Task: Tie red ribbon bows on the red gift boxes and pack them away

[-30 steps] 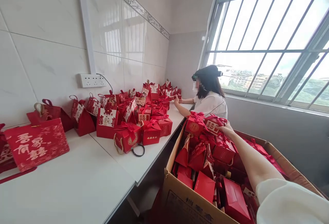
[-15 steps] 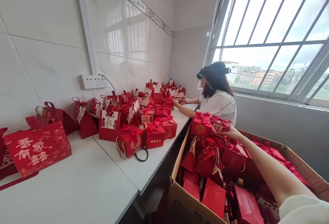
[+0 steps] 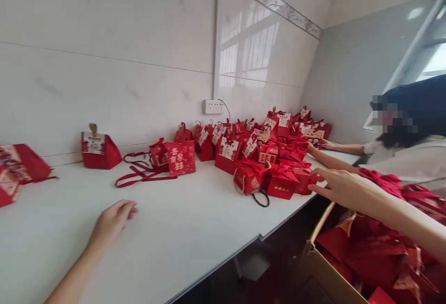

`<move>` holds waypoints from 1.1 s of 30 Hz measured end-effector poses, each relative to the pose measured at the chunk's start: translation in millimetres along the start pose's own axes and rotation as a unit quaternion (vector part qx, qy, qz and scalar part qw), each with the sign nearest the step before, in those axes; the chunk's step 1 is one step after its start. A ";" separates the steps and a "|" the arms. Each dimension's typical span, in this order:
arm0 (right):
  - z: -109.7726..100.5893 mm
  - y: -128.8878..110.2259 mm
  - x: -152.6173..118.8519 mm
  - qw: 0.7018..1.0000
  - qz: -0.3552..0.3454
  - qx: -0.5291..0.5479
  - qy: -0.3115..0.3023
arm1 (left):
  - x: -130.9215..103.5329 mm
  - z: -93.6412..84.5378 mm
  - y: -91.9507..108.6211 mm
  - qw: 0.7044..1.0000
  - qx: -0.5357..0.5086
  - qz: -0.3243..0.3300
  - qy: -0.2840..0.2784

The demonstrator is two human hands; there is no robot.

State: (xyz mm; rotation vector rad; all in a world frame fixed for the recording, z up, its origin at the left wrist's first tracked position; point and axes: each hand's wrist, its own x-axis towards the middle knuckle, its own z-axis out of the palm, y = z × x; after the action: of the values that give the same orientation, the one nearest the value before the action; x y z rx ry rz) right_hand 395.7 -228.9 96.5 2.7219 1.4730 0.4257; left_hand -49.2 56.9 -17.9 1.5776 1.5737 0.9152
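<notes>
My left hand (image 3: 116, 215) rests on the white table (image 3: 149, 248), its fingers curled in with nothing seen in them. Beyond it lies a red gift box with white lettering (image 3: 181, 157), next to loose red ribbons (image 3: 142, 176). My right hand (image 3: 327, 183) reaches over the carton's edge, thumb and fingers apart. Its fingertips are close to a red gift box (image 3: 302, 178) at the table's edge; contact is unclear. Beside that box sit a red bow-topped box (image 3: 281, 183) and a red box with rope handles (image 3: 249, 178).
A cardboard carton (image 3: 331, 267) full of red gift boxes stands at the right, below the table. Another person (image 3: 411, 155) leans over the far table end, hands at the boxes. A black ring-shaped band (image 3: 261, 199) lies near the edge. A wall socket (image 3: 213, 106) is behind.
The view has swung left. My right hand has left the gift box in the carton and moved toward the table. My left hand has come into view on the table.
</notes>
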 end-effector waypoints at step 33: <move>91.1 -404.3 10.8 0.719 -0.276 0.592 -0.240 | 154.0 -148.3 -89.2 0.824 -0.001 -0.086 0.559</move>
State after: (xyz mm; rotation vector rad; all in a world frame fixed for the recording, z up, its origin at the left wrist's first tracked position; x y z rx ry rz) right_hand 92.5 14.9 -46.8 2.2161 2.7285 -1.6300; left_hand -221.5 211.6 -23.2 0.8012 2.3967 1.9157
